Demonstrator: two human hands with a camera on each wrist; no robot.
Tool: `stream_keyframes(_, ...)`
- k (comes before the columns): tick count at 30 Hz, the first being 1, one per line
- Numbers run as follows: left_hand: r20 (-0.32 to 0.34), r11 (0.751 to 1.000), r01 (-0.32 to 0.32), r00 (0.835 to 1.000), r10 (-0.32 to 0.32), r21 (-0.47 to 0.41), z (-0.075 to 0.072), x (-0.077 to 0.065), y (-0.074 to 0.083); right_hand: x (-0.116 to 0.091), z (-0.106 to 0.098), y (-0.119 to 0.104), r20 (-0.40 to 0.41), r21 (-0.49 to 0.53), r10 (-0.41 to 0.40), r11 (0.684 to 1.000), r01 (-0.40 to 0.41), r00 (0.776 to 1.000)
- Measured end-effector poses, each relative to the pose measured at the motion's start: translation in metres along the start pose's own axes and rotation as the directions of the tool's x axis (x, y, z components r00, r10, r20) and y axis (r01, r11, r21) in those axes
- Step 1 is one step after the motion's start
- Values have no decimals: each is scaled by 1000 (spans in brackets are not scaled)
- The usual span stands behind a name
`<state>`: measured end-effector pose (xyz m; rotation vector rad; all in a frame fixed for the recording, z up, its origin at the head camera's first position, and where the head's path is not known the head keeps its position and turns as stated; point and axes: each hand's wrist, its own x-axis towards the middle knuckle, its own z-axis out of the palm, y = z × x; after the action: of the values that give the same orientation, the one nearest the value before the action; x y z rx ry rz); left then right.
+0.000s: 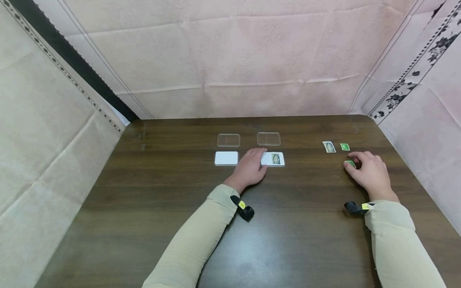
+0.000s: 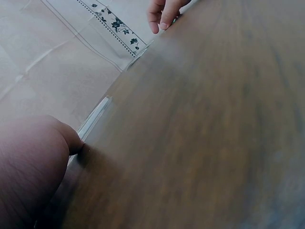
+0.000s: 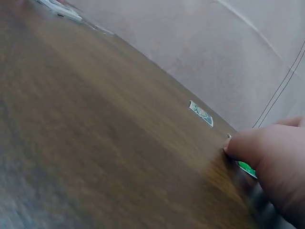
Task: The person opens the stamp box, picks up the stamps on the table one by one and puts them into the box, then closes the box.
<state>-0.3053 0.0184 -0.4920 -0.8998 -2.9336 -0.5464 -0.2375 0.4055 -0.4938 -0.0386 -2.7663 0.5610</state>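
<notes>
In the head view my left hand (image 1: 249,167) grips the left end of a flat white case (image 1: 266,159), thumb at the near edge and fingers at the far edge. A grey-green stamp (image 1: 275,159) lies on its right part. The left wrist view shows my left thumb (image 2: 72,140) against the case's thin clear side (image 2: 95,117). On the right, my right hand (image 1: 371,174) is low over a green stamp (image 1: 350,163), thumb tip at its left side, the other fingers loosely bent above it. Part of that green stamp (image 3: 247,168) shows behind the thumb in the right wrist view.
A second white case (image 1: 226,158) lies left of my left hand. Two clear plastic lids (image 1: 228,140) lie in a row behind the cases. Beyond my right hand are a grey-green stamp (image 1: 329,147) and another green stamp (image 1: 345,147). Cloth curtains (image 1: 230,60) hang behind the table.
</notes>
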Motion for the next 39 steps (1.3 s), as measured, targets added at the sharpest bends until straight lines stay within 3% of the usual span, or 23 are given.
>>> stream_keyframes(26, 14, 1000, 13, 1000, -13, -1, -2, -2, 2, 2, -6, -11, 78, -61, 143, 989, -138, 987)
stream_keyframes(39, 10, 1000, 17, 1000, -17, -2, -2, -3, 2, 4, -4, -17, 70, -66, 202, 978, -198, 977)
